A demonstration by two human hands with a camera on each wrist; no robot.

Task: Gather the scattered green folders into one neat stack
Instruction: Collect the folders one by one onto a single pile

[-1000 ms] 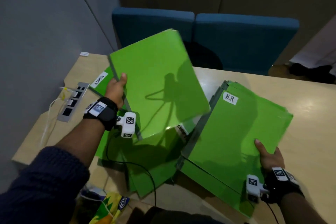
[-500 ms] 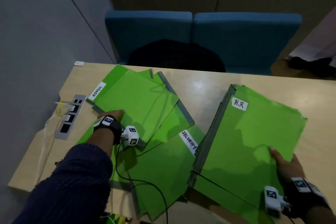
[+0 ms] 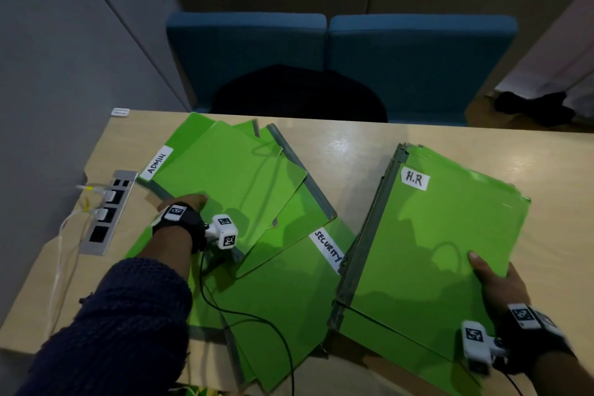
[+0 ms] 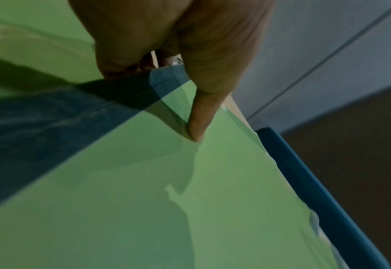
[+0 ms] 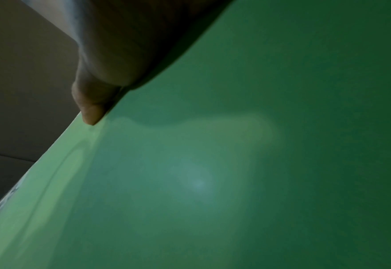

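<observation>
L hand pinches top folder of fanned pile; R hand grips H.R folder edge, thumb on top.

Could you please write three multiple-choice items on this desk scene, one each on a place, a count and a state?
1. Where does the SECURITY folder lie?
A. left of the H.R folder
B. on the blue chairs
C. on the H.R folder

2. How many white labels with readable words show on the folders?
A. one
B. three
C. five

3. What is the right hand doing?
A. hanging free
B. gripping the H.R folder's edge
C. holding a cable

Key: 1 A, its label sits beside the H.R spine; 2 B, ADMIN, SECURITY, H.R; 3 B, thumb lies on the cover.
</observation>
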